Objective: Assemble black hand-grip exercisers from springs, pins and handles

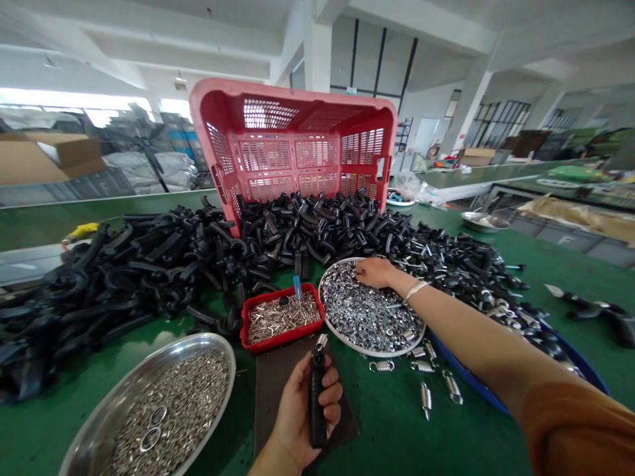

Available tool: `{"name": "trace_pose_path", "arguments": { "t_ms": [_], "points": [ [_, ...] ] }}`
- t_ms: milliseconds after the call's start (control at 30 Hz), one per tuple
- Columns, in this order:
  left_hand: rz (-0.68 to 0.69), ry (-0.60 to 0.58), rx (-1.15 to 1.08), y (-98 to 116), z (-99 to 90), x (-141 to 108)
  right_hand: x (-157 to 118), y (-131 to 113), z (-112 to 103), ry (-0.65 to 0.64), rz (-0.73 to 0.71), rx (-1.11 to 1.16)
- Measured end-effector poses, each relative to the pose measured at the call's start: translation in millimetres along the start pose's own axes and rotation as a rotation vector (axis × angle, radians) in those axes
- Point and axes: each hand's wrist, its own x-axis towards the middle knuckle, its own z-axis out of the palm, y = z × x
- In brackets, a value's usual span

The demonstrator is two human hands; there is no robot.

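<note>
My left hand (pixel 310 413) is wrapped round a black grip handle (pixel 317 403), held upright with a short metal spring (pixel 322 341) at its top end. Over the far side of a white round tray (pixel 325 311), my right hand (pixel 374 272) has its fingers closed down at the small shiny metal parts (pixel 370 314); whatever they pinch is hidden. Several loose coil springs (pixel 425 399) lie on the green table near that tray. Beside it stands a red box (pixel 282 338) of thin metal pins, with a blue piece (pixel 297 286) sticking up.
A steel bowl (pixel 225 354) of small metal pieces stands front left. Black handles (pixel 163 258) are heaped across the back, partly inside a tipped pink crate (pixel 297 99). Pliers-like tool parts (pixel 595 307) lie far right, beyond a blue tray (pixel 590 373) under my right forearm.
</note>
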Motion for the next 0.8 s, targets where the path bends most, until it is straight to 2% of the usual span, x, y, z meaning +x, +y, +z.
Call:
{"name": "trace_pose_path", "arguments": {
  "t_ms": [100, 200, 300, 367, 467, 567, 633, 800],
  "points": [
    [0.009, 0.005, -0.001, 0, 0.6, -1, -12, 35, -9, 0.022, -0.010, 0.026],
    [0.000, 0.010, 0.003, 0, 2.3, -1, -35, 85, -17, 0.033, 0.075, -0.002],
    [-0.004, 0.022, 0.020, 0, 4.1, 0, -69, 126, -17, -0.044, 0.099, -0.010],
    [-0.002, 0.028, 0.032, 0, 4.8, 0, -90, 136, -11, -0.104, 0.034, 0.028],
    [-0.002, 0.029, 0.036, -1, 4.8, -1, -110, 121, -2, -0.118, -0.088, 0.107],
    [0.003, 0.021, 0.033, -1, 4.3, -2, -115, 88, 2, -0.034, -0.172, 0.140],
    [0.004, 0.018, 0.037, -1, 4.0, -3, -112, 67, 4, 0.032, -0.213, 0.076],
    [0.007, 0.021, 0.046, 0, 3.8, -1, -101, 35, 15, 0.072, -0.174, -0.106]
  ]
}}
